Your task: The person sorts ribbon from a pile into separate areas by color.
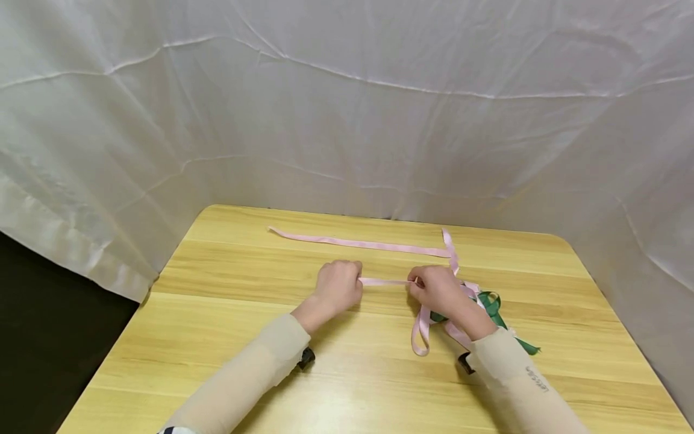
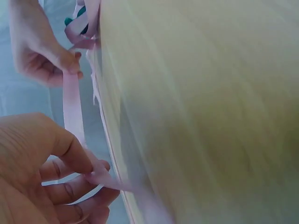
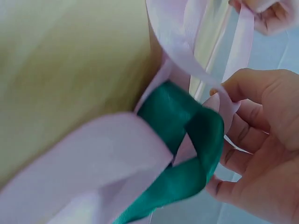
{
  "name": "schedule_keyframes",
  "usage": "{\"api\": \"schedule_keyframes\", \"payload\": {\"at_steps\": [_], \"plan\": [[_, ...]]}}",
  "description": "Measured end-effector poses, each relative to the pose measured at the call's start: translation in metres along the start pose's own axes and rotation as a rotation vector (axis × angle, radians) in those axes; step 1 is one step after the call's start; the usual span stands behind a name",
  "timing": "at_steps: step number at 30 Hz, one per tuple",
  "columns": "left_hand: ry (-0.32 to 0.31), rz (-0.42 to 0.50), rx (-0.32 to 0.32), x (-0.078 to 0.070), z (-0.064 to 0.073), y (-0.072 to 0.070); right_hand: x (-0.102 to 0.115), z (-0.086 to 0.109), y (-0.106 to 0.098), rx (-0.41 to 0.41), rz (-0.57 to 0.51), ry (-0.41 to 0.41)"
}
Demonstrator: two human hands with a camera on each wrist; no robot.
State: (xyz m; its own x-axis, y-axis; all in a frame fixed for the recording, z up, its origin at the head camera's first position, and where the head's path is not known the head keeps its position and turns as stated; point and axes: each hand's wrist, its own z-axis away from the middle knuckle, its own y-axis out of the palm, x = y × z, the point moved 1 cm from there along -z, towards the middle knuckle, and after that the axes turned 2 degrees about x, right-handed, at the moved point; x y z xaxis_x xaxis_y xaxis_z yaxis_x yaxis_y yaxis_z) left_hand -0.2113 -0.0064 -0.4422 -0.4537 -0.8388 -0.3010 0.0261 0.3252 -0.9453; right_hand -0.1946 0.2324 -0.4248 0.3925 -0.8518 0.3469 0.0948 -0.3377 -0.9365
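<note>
A pink ribbon (image 1: 386, 282) runs stretched between the two hands above the table. My left hand (image 1: 338, 284) pinches it between thumb and fingers; in the left wrist view its loose tail (image 2: 149, 205) hangs past the fingertips. My right hand (image 1: 438, 290) pinches the same ribbon farther along. Under and beside the right hand lies a tangle of pink ribbon loops, with a green ribbon (image 3: 170, 112) among them. One pink loop (image 1: 420, 334) hangs below the right hand. In the head view the hand hides part of the tangle.
The wooden table (image 1: 217, 355) has rounded far corners. Near its back edge a straight length of pink ribbon (image 1: 358, 243) lies across the top, meeting a short upright piece at its right end. A pale curtain (image 1: 347, 120) hangs behind and around the sides.
</note>
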Motion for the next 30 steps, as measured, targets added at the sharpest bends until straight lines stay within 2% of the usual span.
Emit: {"api": "schedule_keyframes", "payload": {"at_steps": [9, 20, 30], "plan": [[-0.05, 0.057, -0.024, 0.022, 0.006, -0.005, -0.014, 0.006, -0.013, -0.025, -0.018, 0.07], [-0.101, 0.066, -0.033, 0.044, 0.013, -0.013, -0.03, 0.011, -0.021, -0.038, 0.043, 0.082], [-0.188, 0.074, -0.025, 0.074, 0.019, -0.024, -0.042, 0.016, -0.03, -0.05, 0.047, 0.14]]}}
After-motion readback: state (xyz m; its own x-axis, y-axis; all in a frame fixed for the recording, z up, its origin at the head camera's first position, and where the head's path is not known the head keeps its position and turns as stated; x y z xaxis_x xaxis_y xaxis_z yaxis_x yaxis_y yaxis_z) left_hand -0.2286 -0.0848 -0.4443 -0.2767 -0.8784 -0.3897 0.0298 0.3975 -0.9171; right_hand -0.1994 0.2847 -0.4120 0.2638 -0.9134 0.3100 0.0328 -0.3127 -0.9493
